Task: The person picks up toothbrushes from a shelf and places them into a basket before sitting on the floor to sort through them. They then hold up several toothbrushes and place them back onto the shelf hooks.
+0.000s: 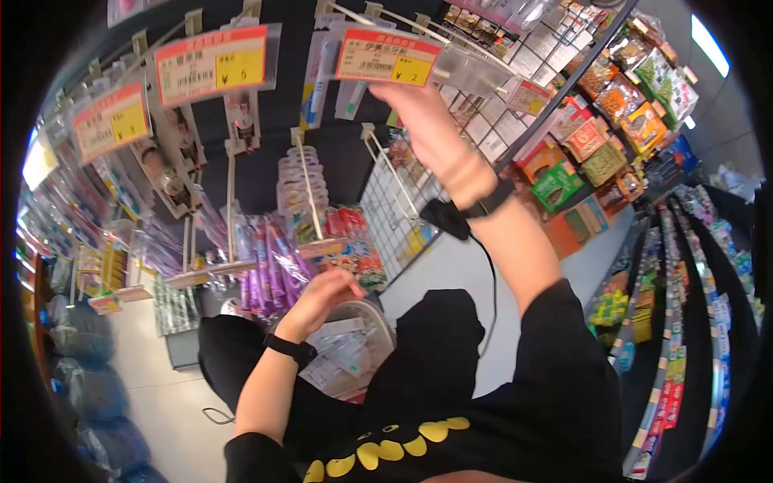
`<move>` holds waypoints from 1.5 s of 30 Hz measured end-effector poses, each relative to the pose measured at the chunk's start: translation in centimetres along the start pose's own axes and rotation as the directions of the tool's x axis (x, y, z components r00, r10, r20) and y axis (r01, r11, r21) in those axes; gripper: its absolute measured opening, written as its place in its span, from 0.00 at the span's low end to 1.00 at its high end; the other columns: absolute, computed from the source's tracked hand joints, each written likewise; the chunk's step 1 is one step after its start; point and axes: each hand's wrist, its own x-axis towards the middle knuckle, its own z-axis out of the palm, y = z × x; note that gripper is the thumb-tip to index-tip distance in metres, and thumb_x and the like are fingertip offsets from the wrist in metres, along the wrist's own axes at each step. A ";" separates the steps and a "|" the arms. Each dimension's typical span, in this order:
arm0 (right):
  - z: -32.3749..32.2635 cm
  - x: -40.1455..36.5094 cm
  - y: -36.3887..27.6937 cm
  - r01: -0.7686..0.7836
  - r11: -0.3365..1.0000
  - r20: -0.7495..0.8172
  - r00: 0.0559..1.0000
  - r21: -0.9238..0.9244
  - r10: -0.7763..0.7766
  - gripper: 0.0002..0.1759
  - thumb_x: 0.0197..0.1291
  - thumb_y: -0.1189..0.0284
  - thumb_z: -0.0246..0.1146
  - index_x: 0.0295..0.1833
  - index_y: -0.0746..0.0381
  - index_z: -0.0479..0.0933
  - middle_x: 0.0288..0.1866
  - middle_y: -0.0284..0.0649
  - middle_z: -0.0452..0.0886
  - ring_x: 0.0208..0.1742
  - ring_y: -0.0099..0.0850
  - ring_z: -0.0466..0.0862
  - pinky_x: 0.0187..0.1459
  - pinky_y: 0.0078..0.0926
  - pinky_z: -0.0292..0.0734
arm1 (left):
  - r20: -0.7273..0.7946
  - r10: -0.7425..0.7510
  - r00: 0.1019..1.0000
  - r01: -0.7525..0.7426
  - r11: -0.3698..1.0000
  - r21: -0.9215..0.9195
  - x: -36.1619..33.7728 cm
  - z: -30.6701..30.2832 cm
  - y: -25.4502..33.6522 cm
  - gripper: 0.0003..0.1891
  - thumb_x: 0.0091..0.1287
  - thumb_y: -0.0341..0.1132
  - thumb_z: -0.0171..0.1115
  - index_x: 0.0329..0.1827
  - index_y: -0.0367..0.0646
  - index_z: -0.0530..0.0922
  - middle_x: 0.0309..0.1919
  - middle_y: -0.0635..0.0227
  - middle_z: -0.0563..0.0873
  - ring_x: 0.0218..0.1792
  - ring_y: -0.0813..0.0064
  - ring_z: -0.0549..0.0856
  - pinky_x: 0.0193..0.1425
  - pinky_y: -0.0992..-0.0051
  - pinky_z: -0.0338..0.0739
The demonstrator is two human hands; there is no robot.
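Note:
My right hand [420,113] reaches up to a rack hook. Its fingers are hidden behind a red-and-yellow price tag [388,58] marked ¥2, so what they touch does not show. Just left of it hang slim toothbrush packs [316,76]. Lower down, my left hand [324,298] hovers over the rim of a pale basket [386,328], fingers loosely bent, with nothing visible in them. Inside the basket lie several clear and white packages [342,354], some with small green marks.
More price tags [213,66] and hanging packs line the rack on the left. Purple packets [274,270] hang beyond my left hand. A wire grid panel [394,213] stands on the right, near snack bags [596,137]. Wrapped bottles [84,330] stand at far left.

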 end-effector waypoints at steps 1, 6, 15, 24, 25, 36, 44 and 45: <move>0.4 2.5 1.4 0.031 0.999 -0.082 0.996 -0.016 -0.032 0.17 0.57 0.78 0.61 0.53 0.65 0.73 0.52 0.40 0.77 0.55 0.29 0.75 0.54 0.25 0.71 | 0.057 -0.118 0.991 0.104 0.973 0.206 0.0 1.2 0.0 0.11 0.69 0.41 0.53 0.38 0.43 0.76 0.39 0.68 0.82 0.46 0.77 0.80 0.54 0.72 0.73; -3.4 12.7 11.2 0.431 0.800 0.115 0.898 -0.418 -0.424 0.16 0.56 0.76 0.63 0.51 0.65 0.76 0.53 0.38 0.78 0.53 0.28 0.75 0.54 0.24 0.69 | 0.131 -0.236 0.963 0.158 0.887 0.434 0.1 2.1 -4.1 0.10 0.65 0.37 0.60 0.44 0.40 0.78 0.39 0.70 0.83 0.43 0.80 0.80 0.49 0.79 0.73; 2.7 14.8 7.6 0.071 0.996 -0.476 0.875 -0.049 -0.086 0.26 0.44 0.85 0.66 0.53 0.68 0.70 0.51 0.41 0.77 0.50 0.35 0.76 0.53 0.29 0.70 | -0.062 -0.142 0.988 0.152 0.820 0.551 -0.5 1.6 -1.4 0.11 0.62 0.36 0.61 0.40 0.36 0.79 0.34 0.65 0.84 0.36 0.77 0.82 0.41 0.77 0.76; 1.7 14.8 7.3 -0.076 0.984 -0.458 0.889 -0.162 -0.007 0.30 0.43 0.79 0.71 0.53 0.76 0.69 0.49 0.49 0.76 0.48 0.36 0.78 0.51 0.30 0.72 | -0.220 0.148 0.964 -0.003 0.837 0.547 0.4 -0.2 -2.6 0.10 0.62 0.35 0.60 0.37 0.35 0.78 0.29 0.65 0.83 0.31 0.76 0.80 0.38 0.75 0.75; 1.4 15.0 7.6 -0.076 0.984 -0.460 0.888 -0.163 -0.007 0.30 0.43 0.79 0.71 0.53 0.76 0.69 0.49 0.49 0.76 0.48 0.36 0.78 0.51 0.30 0.72 | -0.221 0.150 0.964 -0.004 0.836 0.548 0.4 -0.2 -2.6 0.10 0.62 0.35 0.60 0.37 0.35 0.78 0.29 0.65 0.83 0.31 0.76 0.80 0.38 0.75 0.75; -2.1 12.8 7.6 0.087 0.971 -0.208 0.969 -0.221 -0.134 0.25 0.43 0.79 0.70 0.49 0.72 0.72 0.45 0.43 0.78 0.44 0.34 0.80 0.49 0.30 0.74 | -0.197 0.113 0.974 0.037 0.776 0.629 0.6 -0.4 -4.2 0.11 0.60 0.35 0.59 0.37 0.34 0.79 0.34 0.58 0.85 0.36 0.66 0.84 0.42 0.71 0.77; 0.5 9.7 4.9 -0.019 0.998 -0.221 0.975 0.061 0.032 0.22 0.44 0.83 0.68 0.47 0.72 0.70 0.42 0.44 0.78 0.41 0.35 0.80 0.45 0.29 0.77 | -0.197 0.118 0.973 0.038 0.764 0.644 0.5 -0.2 -4.1 0.12 0.60 0.36 0.59 0.37 0.34 0.79 0.34 0.56 0.85 0.36 0.64 0.84 0.43 0.70 0.77; 1.2 9.3 4.6 -0.061 0.998 -0.339 0.939 0.023 0.065 0.22 0.44 0.83 0.68 0.47 0.72 0.70 0.42 0.45 0.78 0.40 0.36 0.80 0.44 0.29 0.77 | -0.193 0.120 0.974 0.036 0.758 0.651 0.6 -0.2 -4.1 0.12 0.60 0.35 0.59 0.37 0.34 0.79 0.33 0.56 0.85 0.36 0.64 0.84 0.43 0.70 0.77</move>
